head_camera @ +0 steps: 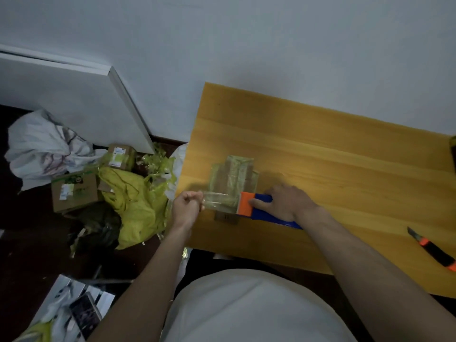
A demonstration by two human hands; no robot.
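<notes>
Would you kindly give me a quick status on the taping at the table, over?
Left hand pinches clear tape strip. Right hand grips blue-and-orange tool against taped packet. Utility knife lies apart, nothing blocking.

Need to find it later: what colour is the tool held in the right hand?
The tool has a blue handle and orange head; head view.

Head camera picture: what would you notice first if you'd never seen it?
The bright yellow wooden table grabs you first, on the right, with the right hand gripping a blue and orange tool near its left end. Beside it the left hand pinches a clear film strip. On the floor to the left lies a heap of yellow plastic bags and cardboard boxes.
</notes>
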